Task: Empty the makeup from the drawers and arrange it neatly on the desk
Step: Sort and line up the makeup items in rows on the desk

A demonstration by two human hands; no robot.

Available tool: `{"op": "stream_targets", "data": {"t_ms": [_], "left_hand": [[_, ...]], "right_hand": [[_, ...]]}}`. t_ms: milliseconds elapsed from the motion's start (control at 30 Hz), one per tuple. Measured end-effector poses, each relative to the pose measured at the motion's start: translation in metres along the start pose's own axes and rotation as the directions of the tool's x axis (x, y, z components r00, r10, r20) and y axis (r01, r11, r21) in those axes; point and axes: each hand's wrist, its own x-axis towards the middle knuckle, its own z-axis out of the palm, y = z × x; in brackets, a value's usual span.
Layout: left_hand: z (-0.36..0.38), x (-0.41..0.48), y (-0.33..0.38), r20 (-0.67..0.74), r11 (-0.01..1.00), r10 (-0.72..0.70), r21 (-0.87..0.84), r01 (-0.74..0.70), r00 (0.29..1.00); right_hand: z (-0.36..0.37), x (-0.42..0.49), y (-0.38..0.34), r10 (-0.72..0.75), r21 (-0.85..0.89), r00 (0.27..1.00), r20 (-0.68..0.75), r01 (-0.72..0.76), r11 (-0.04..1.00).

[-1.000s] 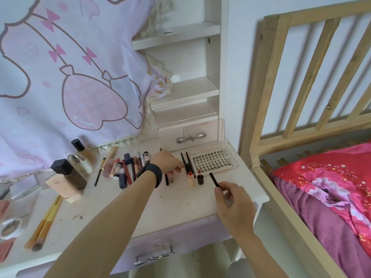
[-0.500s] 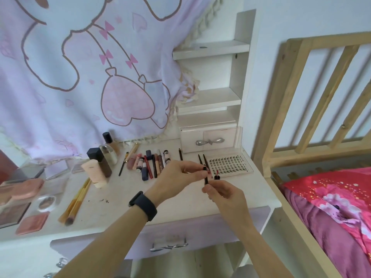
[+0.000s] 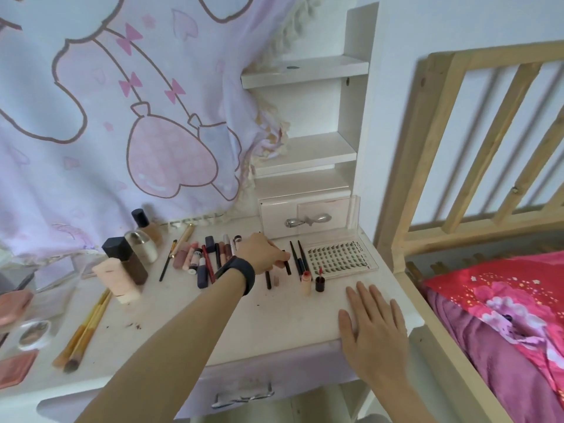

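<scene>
Left hand point(image 3: 263, 252): fingers point(image 3: 282, 257) curled round the upper end of a black pencil point(image 3: 288, 269), whose lower end lay on the table point(image 3: 268, 328).
Right hand point(image 3: 374, 323): fingers straight and slightly spread, palm flat on the table near its front right corner, holding nothing.
Beside the pencil: two more black pencils point(image 3: 294, 256) lay just to its right, then a clear lash tray point(image 3: 340, 256). A peach tube point(image 3: 306, 282) and a dark red bottle point(image 3: 319, 283) stood in front of them.
Left of the wrist: a row of lipsticks point(image 3: 203, 259) lay side by side; a black wristband point(image 3: 241, 271) sat on the left arm.
Further left: foundation bottles point(image 3: 128, 262) stood together, with brushes point(image 3: 81, 334) near the table's front edge.
Behind: a small drawer point(image 3: 305, 219) sat closed under white shelves point(image 3: 305, 154).
</scene>
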Motion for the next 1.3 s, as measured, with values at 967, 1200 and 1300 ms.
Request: {"op": "stream_targets", "data": {"t_ms": [967, 1200, 1300], "left_hand": [[0.029, 0.011, 0.009, 0.067, 0.993, -0.006, 0.119, -0.002, 0.998], [-0.007, -0.017, 0.001, -0.005, 0.976, 0.101, 0.196, -0.098, 0.995], [-0.034, -0.034, -0.015, -0.102, 0.927, 0.158, 0.359, -0.112, 0.982]], "right_hand": [[0.009, 0.0, 0.004, -0.018, 0.036, 0.99, -0.139, 0.023, 0.999], [0.004, -0.001, 0.005, -0.029, 0.022, 0.998, -0.055, 0.03, 0.999], [0.002, -0.001, 0.005, -0.018, 0.021, 1.0, -0.013, 0.018, 1.0]]}}
